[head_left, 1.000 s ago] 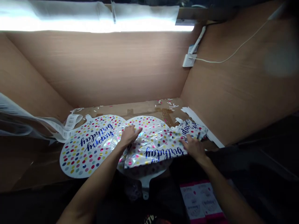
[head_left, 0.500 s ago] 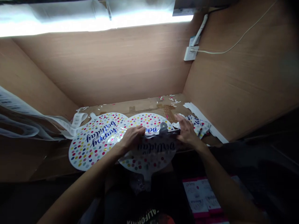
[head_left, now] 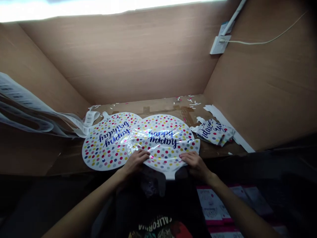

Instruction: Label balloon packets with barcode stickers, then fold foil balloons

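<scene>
A flat, uninflated foil balloon (head_left: pixel 162 152), white with coloured dots and a blue "happy", lies doubled over at the front edge of the board, its neck pointing toward me. My left hand (head_left: pixel 136 161) grips its left side, fingers curled over the foil. My right hand (head_left: pixel 197 164) pinches its right side, with the thumb out of sight beneath. Under and behind it shows another dotted balloon. To the left lies a flat "happy birthday" balloon (head_left: pixel 109 153), partly overlapped. Folded dotted balloons (head_left: pixel 213 132) sit in a small pile to the right.
Long strips of printed labels (head_left: pixel 29 99) hang in from the left. A white strip (head_left: pixel 229 129) runs along the right wall. Paper scraps (head_left: pixel 192 100) litter the back of the cardboard surface (head_left: pixel 160 105). Pink-edged packets (head_left: pixel 213 205) lie below at right; a socket (head_left: pixel 220 44) is on the wall.
Both hands have come down toward my body with the balloon's held edge. The foil that was raised and shaded now lies folded over, its dots and "happy" facing up. The view has shifted.
</scene>
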`<action>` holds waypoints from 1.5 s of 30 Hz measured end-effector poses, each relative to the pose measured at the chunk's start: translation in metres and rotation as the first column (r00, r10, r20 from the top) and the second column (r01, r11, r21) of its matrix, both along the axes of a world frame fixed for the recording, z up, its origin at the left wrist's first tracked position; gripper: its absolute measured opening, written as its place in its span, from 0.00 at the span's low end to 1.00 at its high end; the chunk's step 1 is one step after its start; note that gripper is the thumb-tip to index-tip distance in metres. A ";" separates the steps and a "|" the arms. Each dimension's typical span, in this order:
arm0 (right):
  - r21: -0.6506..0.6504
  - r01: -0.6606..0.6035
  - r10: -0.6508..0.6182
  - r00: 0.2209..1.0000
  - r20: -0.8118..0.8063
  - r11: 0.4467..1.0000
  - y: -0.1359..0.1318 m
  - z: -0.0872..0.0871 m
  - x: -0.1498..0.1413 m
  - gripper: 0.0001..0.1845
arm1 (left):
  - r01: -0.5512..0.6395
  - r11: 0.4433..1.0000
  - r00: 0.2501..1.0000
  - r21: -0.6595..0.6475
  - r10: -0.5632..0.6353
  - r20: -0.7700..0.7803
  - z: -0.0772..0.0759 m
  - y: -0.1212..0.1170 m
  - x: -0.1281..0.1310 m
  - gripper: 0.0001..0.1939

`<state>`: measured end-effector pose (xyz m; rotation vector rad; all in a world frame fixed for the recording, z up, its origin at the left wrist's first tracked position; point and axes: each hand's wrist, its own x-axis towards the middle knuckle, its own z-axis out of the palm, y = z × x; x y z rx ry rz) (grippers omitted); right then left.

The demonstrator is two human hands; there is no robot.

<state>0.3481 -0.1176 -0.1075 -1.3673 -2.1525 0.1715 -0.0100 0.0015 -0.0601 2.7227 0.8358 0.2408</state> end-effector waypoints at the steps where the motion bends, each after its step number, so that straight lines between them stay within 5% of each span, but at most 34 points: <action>1: -0.069 0.114 -0.115 0.993 -0.009 0.991 0.005 0.003 0.003 0.10 | -0.081 0.994 0.996 -0.078 0.078 -0.037 0.006 0.009 0.004 0.15; 4: -0.229 0.440 -0.418 0.898 0.139 0.868 0.024 0.019 0.006 0.16 | -0.356 0.913 0.918 -0.200 0.302 -0.256 0.032 0.038 0.022 0.12; 6: -0.280 0.514 -0.448 0.853 0.269 0.811 0.035 0.027 0.004 0.17 | -0.435 0.880 0.866 -0.191 0.352 -0.354 0.047 0.056 0.042 0.08; 9: -0.301 0.533 -0.441 0.837 0.323 0.791 0.040 0.028 0.003 0.17 | -0.427 0.884 0.876 -0.190 0.353 -0.330 0.057 0.076 0.080 0.13; 12: -0.299 0.526 -0.451 0.845 0.286 0.796 0.034 0.025 0.006 0.17 | -0.351 0.876 0.917 -0.331 0.251 -0.310 0.059 0.082 0.116 0.20; 15: -0.185 0.548 -0.538 0.836 0.106 0.816 0.021 0.026 0.010 0.18 | -0.273 0.827 0.944 -0.492 0.131 -0.303 0.062 0.076 0.129 0.13; 18: -0.100 0.669 -0.658 0.676 -0.331 0.737 0.011 0.030 -0.004 0.21 | -0.174 0.717 0.985 -0.676 0.123 -0.123 0.069 0.056 0.113 0.13; 20: -0.313 0.553 -0.612 0.515 -0.600 0.772 0.011 0.035 -0.024 0.25 | -0.073 0.560 0.966 -0.825 0.246 0.082 0.070 0.038 0.098 0.16; 22: -0.534 0.149 -0.547 0.376 -0.748 0.832 0.017 0.041 -0.046 0.30 | 0.022 0.429 0.889 -0.903 0.406 0.214 0.070 0.019 0.087 0.18; 24: -0.575 -0.226 -0.508 0.291 -0.810 0.787 0.025 0.049 -0.062 0.28 | 0.026 0.394 0.813 -0.919 0.527 0.249 0.067 0.001 0.081 0.18; 26: -0.529 -0.354 -0.476 0.231 -0.848 0.771 0.032 0.056 -0.070 0.23 | -0.032 0.377 0.731 -0.926 0.640 0.235 0.063 -0.013 0.077 0.17; 29: -0.458 -0.358 -0.427 0.168 -0.889 0.814 0.036 0.064 -0.069 0.17 | -0.052 0.357 0.666 -0.933 0.708 0.234 0.058 -0.023 0.069 0.14; 32: -0.441 -0.359 -0.421 0.138 -0.897 0.823 0.038 0.063 -0.066 0.11 | 0.111 0.380 0.629 -0.918 0.688 0.361 0.057 -0.023 0.061 0.16; 36: -0.409 -0.230 -0.378 0.165 -0.911 0.883 0.044 0.055 -0.065 0.08 | 0.214 0.261 0.524 -0.941 0.783 0.337 0.059 -0.025 0.055 0.29; 40: -0.345 -0.149 -0.286 0.313 -0.906 0.927 0.046 0.056 -0.063 0.04 | 0.126 0.202 0.721 -0.971 0.654 0.230 0.050 -0.041 0.056 0.31; 42: -0.375 -0.131 -0.322 0.308 -0.895 0.918 0.044 0.056 -0.062 0.05 | 0.104 0.201 0.788 -0.974 0.581 0.204 0.040 -0.049 0.058 0.26; 45: -0.515 -0.222 -0.468 0.231 -0.853 0.828 0.037 0.054 -0.062 0.19 | 0.074 0.199 0.753 -0.977 0.631 0.186 0.029 -0.053 0.059 0.21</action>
